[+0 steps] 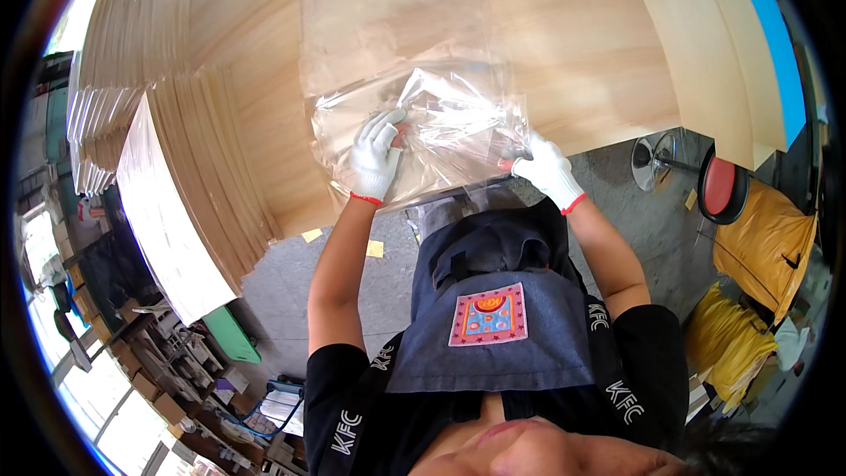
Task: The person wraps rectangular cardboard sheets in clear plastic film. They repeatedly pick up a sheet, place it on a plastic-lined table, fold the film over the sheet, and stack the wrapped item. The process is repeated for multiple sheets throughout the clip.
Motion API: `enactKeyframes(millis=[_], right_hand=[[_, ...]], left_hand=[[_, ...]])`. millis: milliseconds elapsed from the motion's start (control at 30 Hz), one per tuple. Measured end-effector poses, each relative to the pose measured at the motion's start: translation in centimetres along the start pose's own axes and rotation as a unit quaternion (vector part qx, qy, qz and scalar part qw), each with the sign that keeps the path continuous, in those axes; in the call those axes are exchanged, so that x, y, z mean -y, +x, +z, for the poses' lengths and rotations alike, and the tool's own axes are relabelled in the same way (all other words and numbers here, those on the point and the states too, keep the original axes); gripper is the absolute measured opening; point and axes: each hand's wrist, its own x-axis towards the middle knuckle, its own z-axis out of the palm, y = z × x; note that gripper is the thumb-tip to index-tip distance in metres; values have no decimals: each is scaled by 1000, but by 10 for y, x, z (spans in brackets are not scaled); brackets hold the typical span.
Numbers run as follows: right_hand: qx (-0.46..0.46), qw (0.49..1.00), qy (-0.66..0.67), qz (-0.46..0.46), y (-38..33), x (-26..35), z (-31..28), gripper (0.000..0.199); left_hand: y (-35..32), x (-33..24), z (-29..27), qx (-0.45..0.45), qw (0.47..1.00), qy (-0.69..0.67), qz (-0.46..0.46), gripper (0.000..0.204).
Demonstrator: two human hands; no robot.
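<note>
A shiny, crinkled sheet of clear plastic film [441, 123] lies on the wooden tabletop [599, 62], its near part bunched at the front edge. My left hand [377, 154], in a white knitted glove with a red cuff, rests on the film's left part with its fingers stretched out. At the film's right near corner is my right hand [548, 169], gloved the same way. Its thumb and fingers close on the film's edge there. The thumb tips look reddish against the white gloves. Whether the film is a bag or a single sheet, I cannot tell.
Stacked brown board sheets [207, 159] line the table's left side, with a white-faced panel [167, 203] beside them. Tan and blue boards [723, 44] lie at the right. A red-seated stool [727, 185] and yellow sacks [762, 247] stand right of me on the grey floor.
</note>
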Motion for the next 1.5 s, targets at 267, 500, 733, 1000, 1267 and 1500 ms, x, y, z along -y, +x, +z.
enactKeyframes(millis=[267, 500, 733, 1000, 1267, 1500], right_hand=[[-86, 985, 149, 0, -15, 3, -3, 34], [-114, 993, -14, 38, -15, 5, 31, 59], [-135, 982, 131, -18, -38, 40, 10, 33], [-157, 982, -10, -105, -59, 61, -85, 33], [-136, 974, -168, -69, -143, 117, -194, 25], [-259, 906, -335, -11, -213, 214, -316, 16]], left_hand=[[6, 0, 0, -38, 998, -32, -42, 10], [9, 2, 21, -133, 990, 21, -32, 10], [6, -18, -3, -8, 997, 49, 54, 31], [-1, 17, 6, -2, 994, 40, 102, 26], [12, 19, 12, -77, 987, 14, 138, 16], [10, 10, 10, -67, 988, 18, 141, 14]])
